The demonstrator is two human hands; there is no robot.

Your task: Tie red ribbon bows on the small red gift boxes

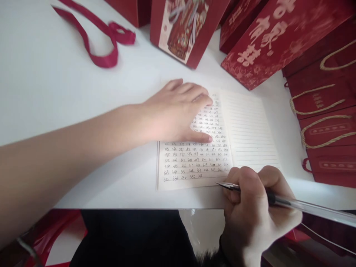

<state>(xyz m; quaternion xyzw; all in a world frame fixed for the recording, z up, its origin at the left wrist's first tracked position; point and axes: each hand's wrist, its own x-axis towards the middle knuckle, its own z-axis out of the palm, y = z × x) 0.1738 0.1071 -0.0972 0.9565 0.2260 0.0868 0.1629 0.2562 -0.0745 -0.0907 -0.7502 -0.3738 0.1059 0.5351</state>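
Note:
An open notebook lies on the white table, its left page filled with rows of handwritten numbers and its right page lined and bare. Across the upper part of the left page rests my left hand, flat with fingers spread, covering some of the numbers. My right hand grips a pen with a clear barrel and black grip. The pen's tip points left, near the lower right of the left page, below the last row; whether it touches the paper I cannot tell.
A red ribbon lies loosely curled at the upper left of the table. Red boxes with gold lettering and a red box with a picture stand behind the notebook. Several red gift bags with rope handles line the right side.

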